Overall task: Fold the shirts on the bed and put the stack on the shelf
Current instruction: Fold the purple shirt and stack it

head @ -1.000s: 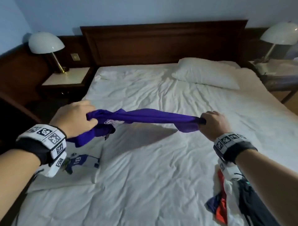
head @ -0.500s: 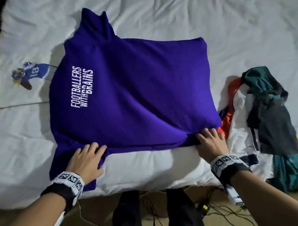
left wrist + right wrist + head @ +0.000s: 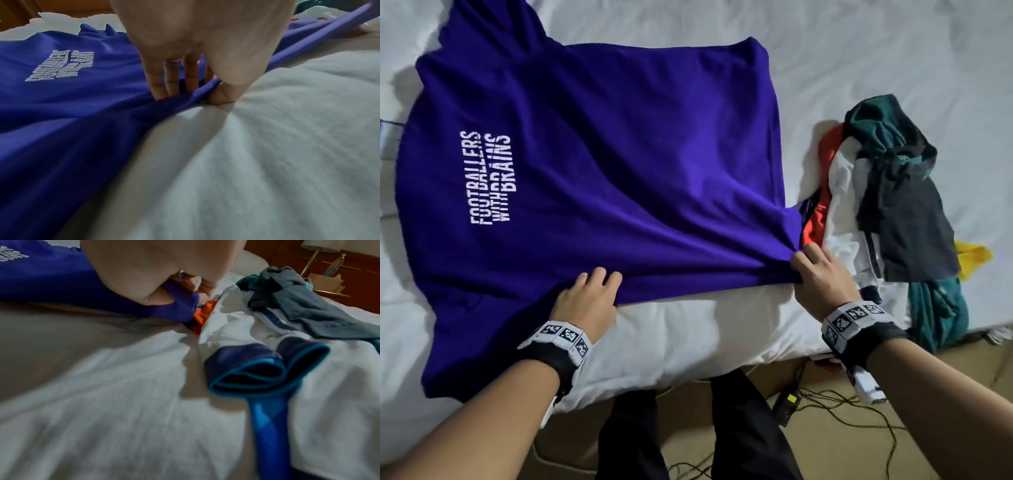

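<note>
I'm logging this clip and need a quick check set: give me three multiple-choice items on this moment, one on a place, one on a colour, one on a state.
1. Where does the heap of unfolded mixed-colour clothes lie?
A. to the right of the purple cotton T-shirt
B. on top of it
C. on the floor

2. What colour is the lettering printed on the purple cotton T-shirt?
A. yellow
B. white
C. black

3. What is the right hand doing?
A. resting flat on the white bed sheet
B. hanging free above the bed
C. pinching the shirt's near corner

Answers:
1 A, since in the head view the heap sits on the white bed sheet beside the shirt's right edge.
2 B, since the words read white on purple.
3 C, since the right wrist view shows thumb and fingers closed on purple cloth; the left hand grips the near edge too.
</note>
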Tool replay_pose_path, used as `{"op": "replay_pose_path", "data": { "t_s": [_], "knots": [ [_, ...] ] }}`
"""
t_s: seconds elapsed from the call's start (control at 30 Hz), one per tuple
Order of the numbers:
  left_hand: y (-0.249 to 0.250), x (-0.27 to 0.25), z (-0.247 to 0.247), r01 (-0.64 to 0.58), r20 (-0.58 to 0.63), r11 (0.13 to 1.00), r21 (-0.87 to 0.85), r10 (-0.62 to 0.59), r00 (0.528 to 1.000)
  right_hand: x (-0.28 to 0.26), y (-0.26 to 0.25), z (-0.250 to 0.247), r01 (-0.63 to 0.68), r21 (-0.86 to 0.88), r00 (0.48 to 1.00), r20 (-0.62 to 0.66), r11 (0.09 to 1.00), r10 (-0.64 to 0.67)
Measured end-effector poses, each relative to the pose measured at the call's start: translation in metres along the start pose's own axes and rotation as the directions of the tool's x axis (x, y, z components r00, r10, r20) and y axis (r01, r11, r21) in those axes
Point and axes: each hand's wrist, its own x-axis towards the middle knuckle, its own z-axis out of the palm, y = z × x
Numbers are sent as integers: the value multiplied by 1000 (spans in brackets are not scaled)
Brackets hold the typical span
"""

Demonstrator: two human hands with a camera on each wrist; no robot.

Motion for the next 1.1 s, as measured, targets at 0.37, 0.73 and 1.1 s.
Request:
{"op": "replay_pose_path", "data": {
  "t_s": [0.37,0.73,1.1],
  "knots": [
    [-2,-22,18,-44,22,999,1,44,999,-28,6,8,44,-152,996,80,987,-32],
    [-39,-40,-12,87,19,901,-425,-87,996,-9,-85,-4,-20,-24,937,348,1000,27],
    [-224,-91,20,590,157,647,-482,-599,785,16,-345,42,-291,316,888,441,903,132]
  ]
}}
